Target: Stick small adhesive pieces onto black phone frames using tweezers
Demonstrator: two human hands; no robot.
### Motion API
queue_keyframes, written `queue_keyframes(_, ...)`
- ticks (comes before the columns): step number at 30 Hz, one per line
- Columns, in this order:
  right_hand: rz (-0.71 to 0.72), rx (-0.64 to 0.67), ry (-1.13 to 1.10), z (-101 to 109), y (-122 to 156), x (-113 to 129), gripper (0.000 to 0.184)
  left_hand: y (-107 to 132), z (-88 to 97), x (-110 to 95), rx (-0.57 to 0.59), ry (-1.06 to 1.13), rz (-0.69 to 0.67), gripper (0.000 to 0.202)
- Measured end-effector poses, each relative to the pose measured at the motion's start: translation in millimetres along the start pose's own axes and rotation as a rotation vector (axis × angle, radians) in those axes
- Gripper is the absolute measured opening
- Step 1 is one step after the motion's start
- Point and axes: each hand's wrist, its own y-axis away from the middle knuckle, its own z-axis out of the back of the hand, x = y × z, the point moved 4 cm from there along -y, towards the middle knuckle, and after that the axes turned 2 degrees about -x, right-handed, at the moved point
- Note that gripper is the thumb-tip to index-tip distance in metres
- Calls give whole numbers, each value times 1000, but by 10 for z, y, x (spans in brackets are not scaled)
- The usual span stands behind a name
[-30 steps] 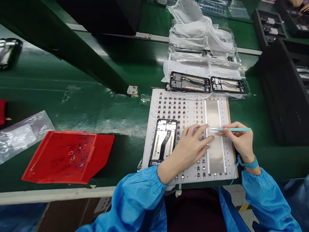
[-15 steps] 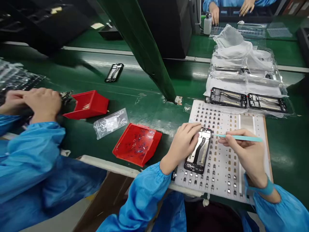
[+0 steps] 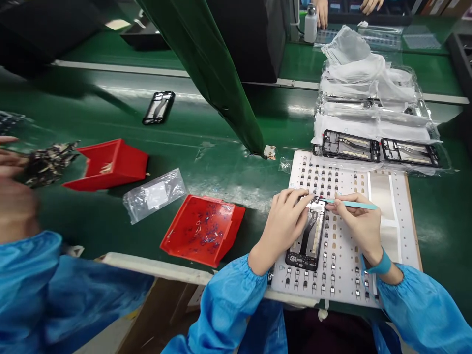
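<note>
A black-rimmed phone frame point(image 3: 308, 241) with a metal plate and a dark ribbon lies on a white pegged board point(image 3: 409, 221), its top end under my left hand point(image 3: 285, 223). My left hand is shut on that end. My right hand point(image 3: 356, 219) is shut on a slim teal pick point(image 3: 354, 204), whose tip meets the frame's top edge beside my left fingers. Rows of small metal parts stand in the board around the frame. A pale strip sheet point(image 3: 381, 194) lies on the board to the right.
Two more phone frames point(image 3: 350, 146) rest in plastic behind the board, before a stack of bagged trays point(image 3: 368, 83). Red bins point(image 3: 202, 228) and a plastic bag point(image 3: 155, 194) lie left on the green belt. A co-worker's hand point(image 3: 11, 196) is at far left.
The phone frame has moved from the board's left side to beneath both hands, and my left hand has taken it. My right hand's pick has moved from the strip to the frame's top edge.
</note>
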Motion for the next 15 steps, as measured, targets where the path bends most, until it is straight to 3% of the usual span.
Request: queue_keyframes(15,-32,-14,7,-6,-2,11,27,-26,-22,-52,55,-136,-57,41)
